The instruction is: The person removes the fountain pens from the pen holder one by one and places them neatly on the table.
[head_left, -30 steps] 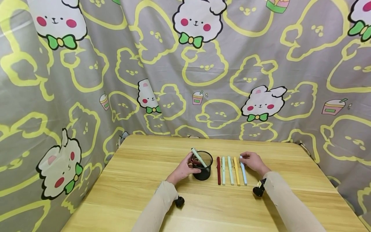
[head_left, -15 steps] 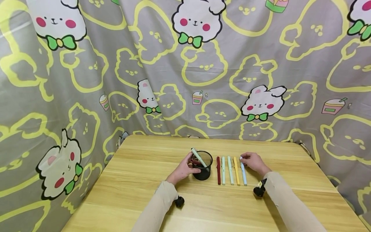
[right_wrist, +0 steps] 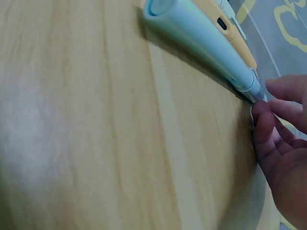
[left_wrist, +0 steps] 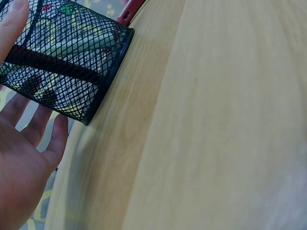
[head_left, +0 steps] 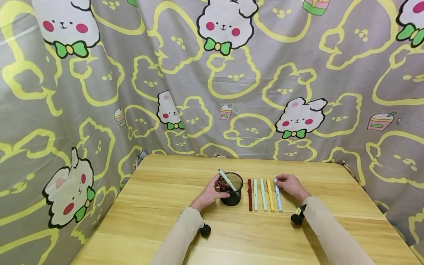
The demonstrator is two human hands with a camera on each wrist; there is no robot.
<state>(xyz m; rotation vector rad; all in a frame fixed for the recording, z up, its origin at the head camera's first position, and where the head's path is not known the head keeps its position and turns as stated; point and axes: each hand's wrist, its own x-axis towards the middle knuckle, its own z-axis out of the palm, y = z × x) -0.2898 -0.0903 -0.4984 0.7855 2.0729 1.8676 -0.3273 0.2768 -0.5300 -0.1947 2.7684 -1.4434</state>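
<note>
My left hand (head_left: pixel 208 193) holds the black mesh pen holder (head_left: pixel 230 199) by its left side, thumb at the front and fingers around the back. In the left wrist view the holder (left_wrist: pixel 62 52) shows with the fingers close along its wall. A pale green pen (head_left: pixel 226 179) leans out of it, beside a dark red pen (head_left: pixel 223 185). At the right end of a row, the light blue pen (head_left: pixel 278 198) lies on the table, its far end pinched by my right hand (head_left: pixel 291 186). The right wrist view has fingertips (right_wrist: pixel 263 120) at that pen's tip (right_wrist: pixel 206 45).
Left of the blue pen, side by side, lie a yellow pen (head_left: pixel 271 197), two pale green pens (head_left: pixel 263 197) and a dark red pen (head_left: pixel 250 197). The wooden table (head_left: pixel 159 184) ends at a patterned curtain (head_left: pixel 198 81) behind and to the left.
The light blue pen has turned slightly under my right fingers, its slot now showing, and its far end sits a touch further right. My left hand and the holder stay put.
</note>
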